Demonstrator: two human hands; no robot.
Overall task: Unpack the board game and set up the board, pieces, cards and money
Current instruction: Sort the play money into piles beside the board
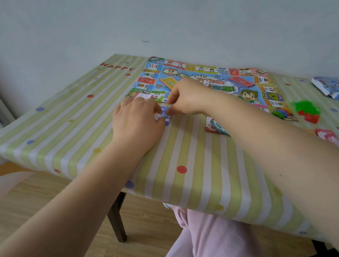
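blue money stack [164, 118] | lies flat, orientation unclear | both hands' grip pinches it

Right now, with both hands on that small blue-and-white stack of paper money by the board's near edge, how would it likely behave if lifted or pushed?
The blue-and-white money stack looks thin and flat, so probably light and floppy. As loose notes, it would likely fan or slide apart when pushed across the smooth striped tablecloth. That may be why the left hand and right hand both pinch it.
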